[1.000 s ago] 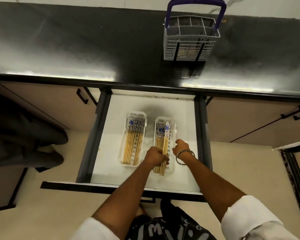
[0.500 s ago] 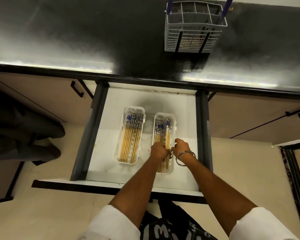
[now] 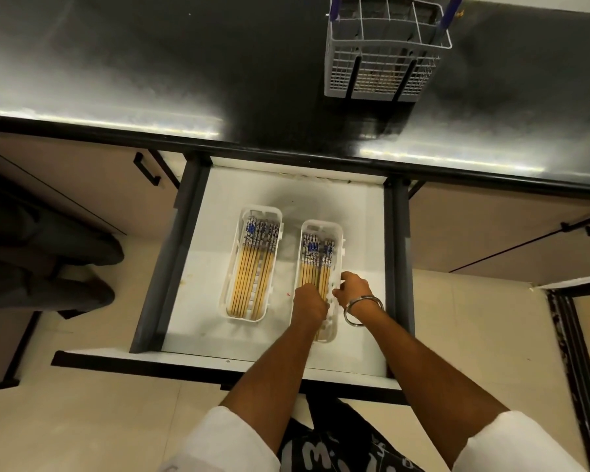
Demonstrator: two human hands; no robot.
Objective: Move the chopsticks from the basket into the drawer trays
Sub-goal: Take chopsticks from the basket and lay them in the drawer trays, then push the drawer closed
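chopsticks in right tray | under left hand

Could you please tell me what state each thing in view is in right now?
drawer: pulled open.
left tray: holds a row of chopsticks.
right tray: partly filled with chopsticks.
basket: upright on the counter; no chopsticks seen in it.
left hand: closed over the chopsticks in the right tray.
right hand: curled at the right tray's rim.
bangle: on the right wrist.
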